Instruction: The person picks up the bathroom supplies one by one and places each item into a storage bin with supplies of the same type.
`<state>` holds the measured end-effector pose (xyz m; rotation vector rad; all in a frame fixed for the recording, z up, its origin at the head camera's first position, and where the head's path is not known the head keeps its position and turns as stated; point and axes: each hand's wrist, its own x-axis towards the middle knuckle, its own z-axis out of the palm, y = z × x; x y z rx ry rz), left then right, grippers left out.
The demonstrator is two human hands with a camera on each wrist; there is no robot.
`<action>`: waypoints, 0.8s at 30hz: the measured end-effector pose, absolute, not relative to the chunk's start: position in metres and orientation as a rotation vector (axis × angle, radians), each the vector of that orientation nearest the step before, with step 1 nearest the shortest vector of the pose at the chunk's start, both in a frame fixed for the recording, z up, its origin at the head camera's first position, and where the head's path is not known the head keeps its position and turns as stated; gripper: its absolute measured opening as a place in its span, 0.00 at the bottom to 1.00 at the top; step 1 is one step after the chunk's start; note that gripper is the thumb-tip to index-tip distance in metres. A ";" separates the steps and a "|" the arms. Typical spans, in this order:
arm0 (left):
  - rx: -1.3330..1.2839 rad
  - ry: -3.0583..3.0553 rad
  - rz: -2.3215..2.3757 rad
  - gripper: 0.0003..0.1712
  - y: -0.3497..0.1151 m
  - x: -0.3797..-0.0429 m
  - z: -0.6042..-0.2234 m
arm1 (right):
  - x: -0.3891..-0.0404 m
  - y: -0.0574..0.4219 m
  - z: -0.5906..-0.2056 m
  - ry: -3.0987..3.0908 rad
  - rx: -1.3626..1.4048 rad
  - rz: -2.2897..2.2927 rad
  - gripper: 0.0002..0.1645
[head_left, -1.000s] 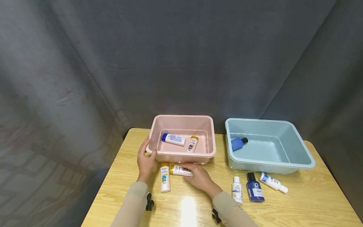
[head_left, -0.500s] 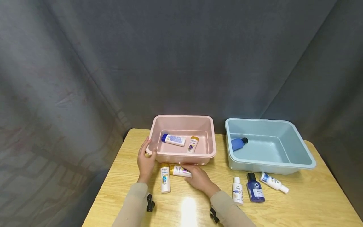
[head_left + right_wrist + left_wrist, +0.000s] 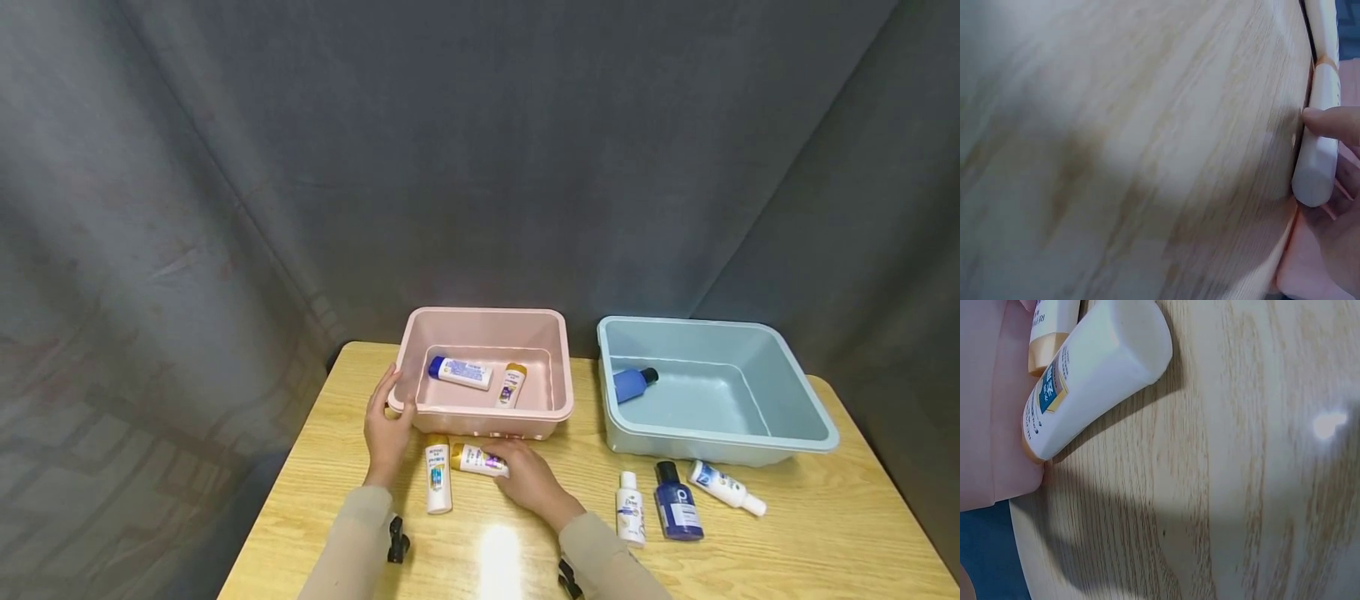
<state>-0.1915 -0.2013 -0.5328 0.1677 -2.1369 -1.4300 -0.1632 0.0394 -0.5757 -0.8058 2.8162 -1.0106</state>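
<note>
My left hand (image 3: pixel 386 433) rests at the near left corner of a pink bin (image 3: pixel 468 422), thumb at the front rim and fingers along the side. In front of the bin, my right hand (image 3: pixel 528 482) pinches the base end of a white shampoo-type bottle (image 3: pixel 478 459) with a gold cap. The right wrist view shows the thumb (image 3: pixel 1329 122) on this bottle's near side and other fingers beyond it. A second white gold-capped bottle (image 3: pixel 438 482) lies just to its left, base toward me. Inside the bin are a white blue-capped bottle (image 3: pixel 463 372) and a small gold-capped one (image 3: pixel 512 385).
To the right stands a light blue bin (image 3: pixel 716 442) with a blue black-capped bottle (image 3: pixel 630 385) inside. Before it lie a small white bottle (image 3: pixel 629 510), a dark blue bottle (image 3: pixel 678 507) and another white bottle (image 3: pixel 726 488). Grey cloth (image 3: pixel 480 167) hangs behind the table.
The gold-capped bottle in my right hand has shifted slightly right and toward me, a little away from the bottle beside it. My left hand stays at the pink bin's corner.
</note>
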 end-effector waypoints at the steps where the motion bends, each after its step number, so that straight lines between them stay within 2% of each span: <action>1: 0.166 -2.136 -1.429 0.26 -0.201 -0.192 -0.533 | -0.163 0.039 -0.576 2.821 -0.810 -1.009 0.33; 24: 0.150 -2.106 -1.435 0.27 -0.201 -0.193 -0.536 | -0.150 0.043 -0.561 2.827 -0.788 -1.039 0.31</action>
